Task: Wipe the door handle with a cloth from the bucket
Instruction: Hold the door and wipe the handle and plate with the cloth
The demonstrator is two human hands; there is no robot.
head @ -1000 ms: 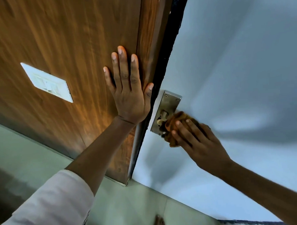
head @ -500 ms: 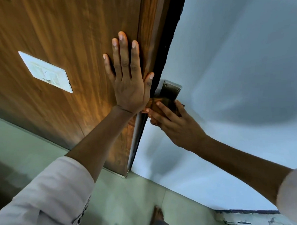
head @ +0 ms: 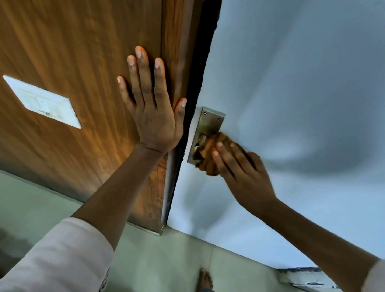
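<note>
Both hands are busy, and the wiping step itself looks to be under way. The right hand (head: 241,165) is closed around a bunched brown cloth (head: 209,155) and presses it against the door handle (head: 199,143), which is mostly hidden under the cloth; only its base shows against the metal backplate (head: 209,125), just beyond the right fingertips. The left hand (head: 151,112) lies flat and spread wide on the wooden panel (head: 72,51), empty, its thumb just beside the dark door edge (head: 197,79) and near the top of the backplate. Next, I judge, the cloth needs working along the lever and over the plate while the left hand steadies. No bucket is in view.
</note>
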